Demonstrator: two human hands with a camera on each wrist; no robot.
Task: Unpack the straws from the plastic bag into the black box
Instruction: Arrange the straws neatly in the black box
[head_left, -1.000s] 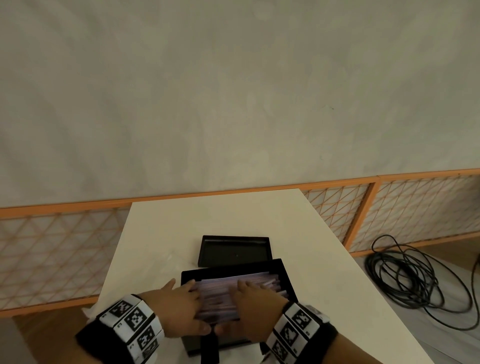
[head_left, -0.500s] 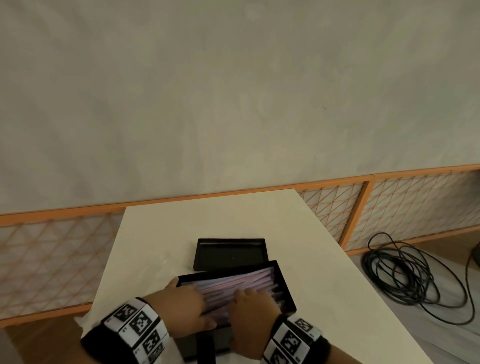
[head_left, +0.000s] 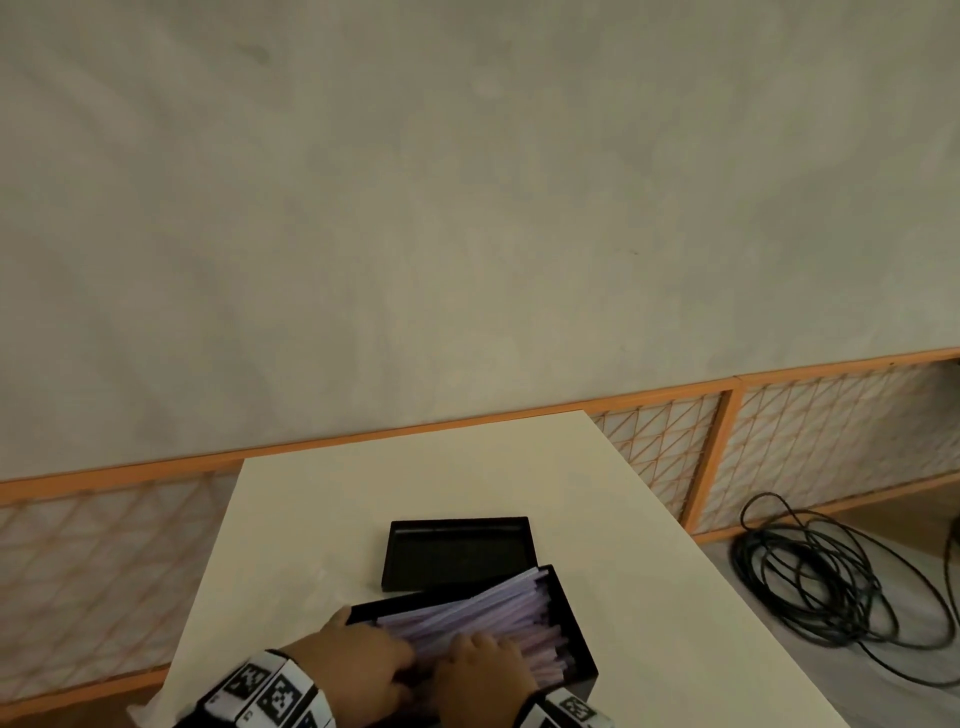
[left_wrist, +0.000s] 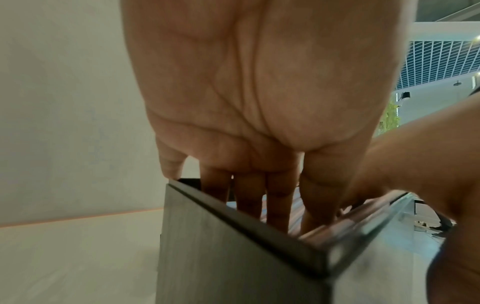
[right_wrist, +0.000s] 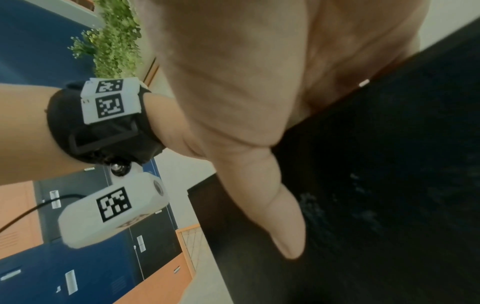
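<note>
The black box lies askew at the table's near edge, filled with pale purple straws. My left hand reaches into the box's near left end. Its fingers go straight down onto the straws, and the little finger touches the rim. My right hand lies beside it over the straws. Its fingers dip into the box, and its thumb lies along the box's outer wall. The box corner hides the fingertips. The plastic bag cannot be made out.
The box's black lid lies upside down just behind the box. The cream table has a near right edge. A coil of black cable lies on the floor to its right. An orange lattice fence runs behind.
The box has turned so its right end points farther away. Both hands have slid back toward the near left end of the straws.
</note>
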